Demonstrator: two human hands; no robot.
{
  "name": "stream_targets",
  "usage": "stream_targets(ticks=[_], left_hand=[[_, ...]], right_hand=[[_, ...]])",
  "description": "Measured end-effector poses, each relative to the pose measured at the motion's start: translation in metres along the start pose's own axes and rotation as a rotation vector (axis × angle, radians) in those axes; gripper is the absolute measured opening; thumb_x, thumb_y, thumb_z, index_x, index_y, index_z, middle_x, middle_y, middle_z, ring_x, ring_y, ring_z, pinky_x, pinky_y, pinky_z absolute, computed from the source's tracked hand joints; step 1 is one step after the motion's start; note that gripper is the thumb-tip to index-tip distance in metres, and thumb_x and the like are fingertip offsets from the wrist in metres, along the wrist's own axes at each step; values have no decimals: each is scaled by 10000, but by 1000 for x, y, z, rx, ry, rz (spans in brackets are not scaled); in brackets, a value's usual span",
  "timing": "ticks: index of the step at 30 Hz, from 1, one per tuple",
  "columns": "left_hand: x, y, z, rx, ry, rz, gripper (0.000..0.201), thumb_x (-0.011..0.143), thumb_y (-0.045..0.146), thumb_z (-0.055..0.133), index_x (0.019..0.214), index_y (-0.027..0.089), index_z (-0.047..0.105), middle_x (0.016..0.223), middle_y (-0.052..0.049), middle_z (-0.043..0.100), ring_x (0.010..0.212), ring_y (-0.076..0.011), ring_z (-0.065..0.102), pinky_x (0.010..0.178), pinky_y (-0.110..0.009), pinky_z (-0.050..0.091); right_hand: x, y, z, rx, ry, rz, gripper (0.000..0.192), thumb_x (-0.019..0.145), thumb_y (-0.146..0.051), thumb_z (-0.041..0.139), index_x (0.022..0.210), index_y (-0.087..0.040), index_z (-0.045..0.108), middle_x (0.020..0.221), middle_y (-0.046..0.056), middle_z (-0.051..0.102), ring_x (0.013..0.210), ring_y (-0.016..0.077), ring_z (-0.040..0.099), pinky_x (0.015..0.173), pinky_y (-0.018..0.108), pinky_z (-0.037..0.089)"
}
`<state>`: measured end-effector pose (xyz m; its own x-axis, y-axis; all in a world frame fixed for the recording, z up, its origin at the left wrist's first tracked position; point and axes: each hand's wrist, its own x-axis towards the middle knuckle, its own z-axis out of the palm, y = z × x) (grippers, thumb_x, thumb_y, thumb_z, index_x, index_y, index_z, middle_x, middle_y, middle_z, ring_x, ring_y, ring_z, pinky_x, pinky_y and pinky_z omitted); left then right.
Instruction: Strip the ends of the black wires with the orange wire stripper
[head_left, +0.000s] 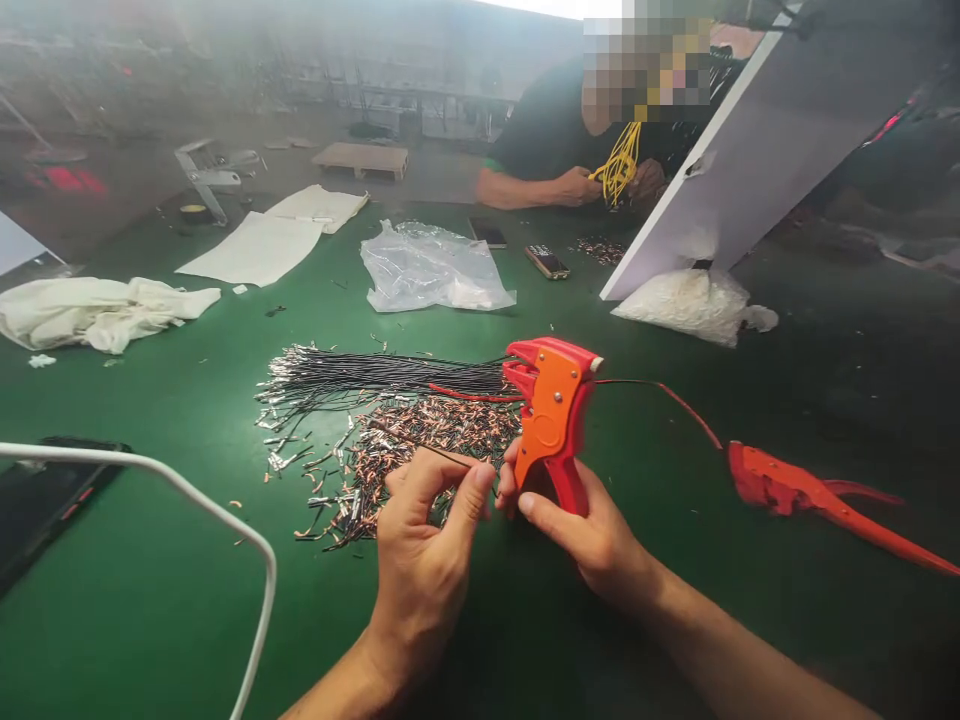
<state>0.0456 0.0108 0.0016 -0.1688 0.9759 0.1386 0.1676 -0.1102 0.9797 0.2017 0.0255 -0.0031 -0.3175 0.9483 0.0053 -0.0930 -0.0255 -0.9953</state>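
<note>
left hand (424, 520): I've got a thin black wire (420, 447) pinched tight
right hand (577, 525): wrapped round the orange stripper (551, 420)
tip: I'd feed the wire straight before squeezing

Even, soft daylight, brightest at 12 o'clock. Hazy washout across the far background from 10 to 12. Glare on white panel (757, 130) at 1 o'clock. Faint shadows on tabletop (150, 600). Wide-angle stretch at edges; centre sharp.
</note>
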Motion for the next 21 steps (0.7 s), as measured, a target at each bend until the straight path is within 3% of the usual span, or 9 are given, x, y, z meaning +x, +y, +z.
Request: stream_targets(ticks=[5,11,15,21], left_hand=[[3,4,2,-230,-83,-52,137,861,319,648,771,219,674,659,12,661,654,-142,613,673,-262,445],[7,-1,2,-446,-155,-228,169,868,351,650,785,203,657,665,11,690,657,-135,639,727,-256,482],[7,-1,2,-451,-126,-229,168,867,319,655,757,193,638,643,10,691,614,-123,629,684,-240,481],[4,2,5,-378,-191,-174,173,842,320,674,733,186,690,680,-21,699,621,-154,639,687,-273,505]], right_hand=[[1,-4,2,-124,-13,-37,135,842,-263,591,928,-195,513,859,31,535,796,181,516,750,319,449],[-1,0,-1,-39,-7,-60,144,862,-253,576,982,-191,525,887,28,508,803,172,503,755,320,432],[-4,0,-3,163,-93,-28,203,879,-289,575,1051,-198,514,885,21,512,803,177,531,783,349,432],[-5,-3,-3,125,-41,-18,198,874,-333,592,994,-197,511,842,18,498,768,173,483,741,334,434]])
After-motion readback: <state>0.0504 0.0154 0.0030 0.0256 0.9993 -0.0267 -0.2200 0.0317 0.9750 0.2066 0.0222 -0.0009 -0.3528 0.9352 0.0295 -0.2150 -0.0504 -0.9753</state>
